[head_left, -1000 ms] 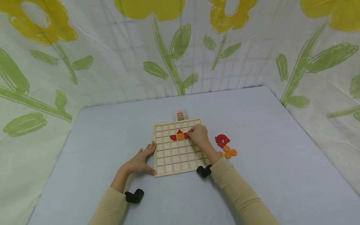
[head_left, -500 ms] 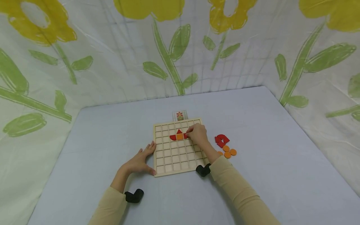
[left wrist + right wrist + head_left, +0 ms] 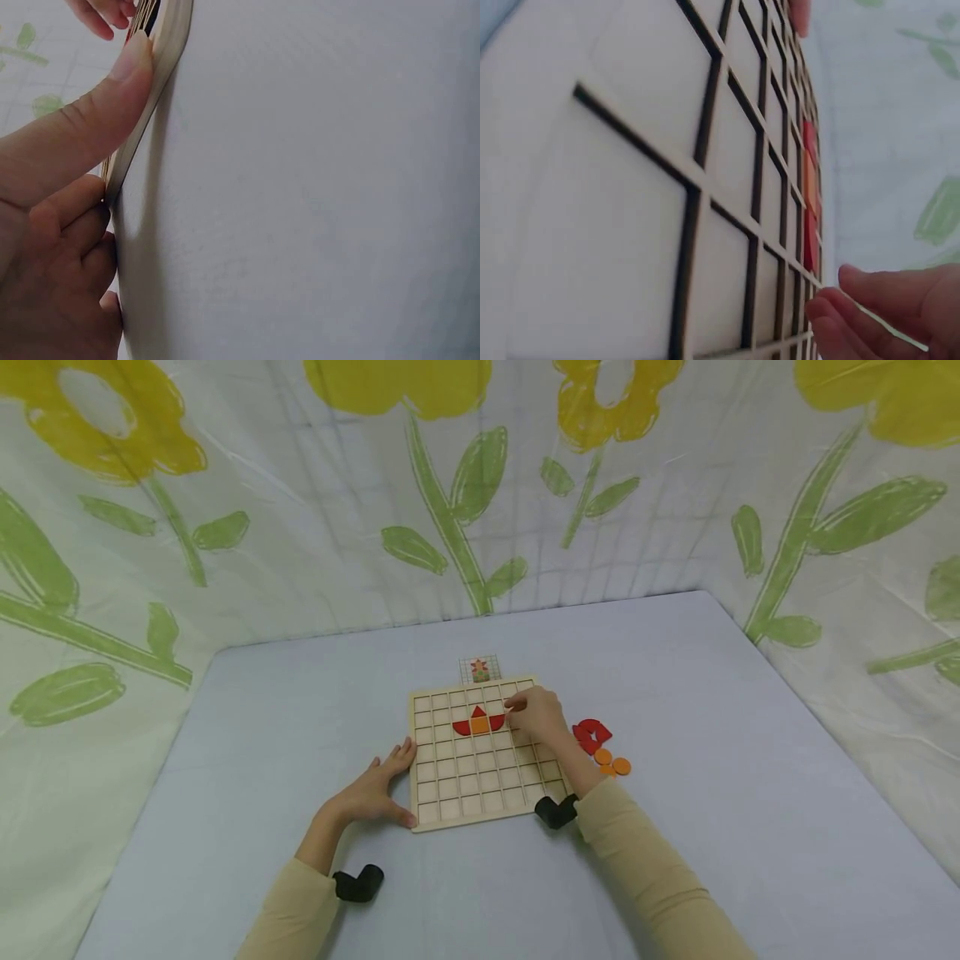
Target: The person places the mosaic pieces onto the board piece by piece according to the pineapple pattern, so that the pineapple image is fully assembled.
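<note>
In the head view a wooden grid board [image 3: 467, 785] lies on the table. On it an orange square [image 3: 479, 725] sits between two red quarter-round pieces, the left one [image 3: 461, 727] and the right one [image 3: 497, 722]. A red triangle [image 3: 477, 712] stands just above the square. My left hand [image 3: 373, 789] rests against the board's left edge, thumb at the near corner and fingers spread farther up. My right hand [image 3: 538, 714] hovers just right of the right red piece. In the right wrist view a gap shows between its thumb [image 3: 885, 289] and fingers, with nothing in it.
Right of the board lie several red pieces [image 3: 596, 727] and orange discs [image 3: 621, 767], partly hidden by my right forearm. A small gridded pattern card [image 3: 480, 668] lies beyond the far edge. A flower-printed curtain [image 3: 322, 527] hangs behind the table [image 3: 300, 693].
My right hand has let go of the right red quarter-round piece and shifted slightly right, leaving that piece in its square. The left hand and the board have stayed put.
</note>
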Action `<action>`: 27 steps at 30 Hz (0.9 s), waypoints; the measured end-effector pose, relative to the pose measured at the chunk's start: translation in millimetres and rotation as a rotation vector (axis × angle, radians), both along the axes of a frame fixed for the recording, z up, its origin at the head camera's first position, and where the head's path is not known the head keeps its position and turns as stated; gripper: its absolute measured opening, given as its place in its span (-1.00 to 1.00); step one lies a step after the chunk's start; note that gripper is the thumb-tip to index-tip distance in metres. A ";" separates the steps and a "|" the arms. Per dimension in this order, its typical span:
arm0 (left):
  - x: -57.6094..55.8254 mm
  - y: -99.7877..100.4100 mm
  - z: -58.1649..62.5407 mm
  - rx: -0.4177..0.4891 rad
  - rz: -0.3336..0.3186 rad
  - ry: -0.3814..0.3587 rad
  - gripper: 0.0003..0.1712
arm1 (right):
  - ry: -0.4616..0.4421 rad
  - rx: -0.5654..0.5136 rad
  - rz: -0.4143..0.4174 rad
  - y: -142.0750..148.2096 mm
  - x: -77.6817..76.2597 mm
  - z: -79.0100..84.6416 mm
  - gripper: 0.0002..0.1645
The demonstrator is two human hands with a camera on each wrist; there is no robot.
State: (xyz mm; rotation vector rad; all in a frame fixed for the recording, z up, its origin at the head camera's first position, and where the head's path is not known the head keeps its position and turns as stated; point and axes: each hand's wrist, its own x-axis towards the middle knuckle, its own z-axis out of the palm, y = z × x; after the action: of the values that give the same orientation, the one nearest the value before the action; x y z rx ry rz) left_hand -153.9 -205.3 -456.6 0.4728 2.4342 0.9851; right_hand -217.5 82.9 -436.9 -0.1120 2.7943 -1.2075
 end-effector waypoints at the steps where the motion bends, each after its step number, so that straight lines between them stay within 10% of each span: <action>1: 0.1 0.1 0.1 0.001 0.000 0.000 0.37 | -0.012 -0.016 0.002 3.6 0.0 1.4 -0.74; 15: -0.4 1.7 6.0 -0.008 -0.013 0.024 0.37 | -0.104 -0.158 -0.013 83.1 -0.2 18.1 -0.62; 27: -0.4 5.7 11.6 -0.088 -0.008 0.090 0.37 | -0.192 -0.012 -0.058 133.9 12.2 4.6 -0.66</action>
State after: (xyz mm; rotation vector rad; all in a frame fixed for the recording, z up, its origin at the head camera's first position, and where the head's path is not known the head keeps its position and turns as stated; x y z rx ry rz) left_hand -154.3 -199.5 -445.0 0.5060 2.5412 0.8664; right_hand -205.4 216.8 -432.3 0.0805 2.6415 -1.1792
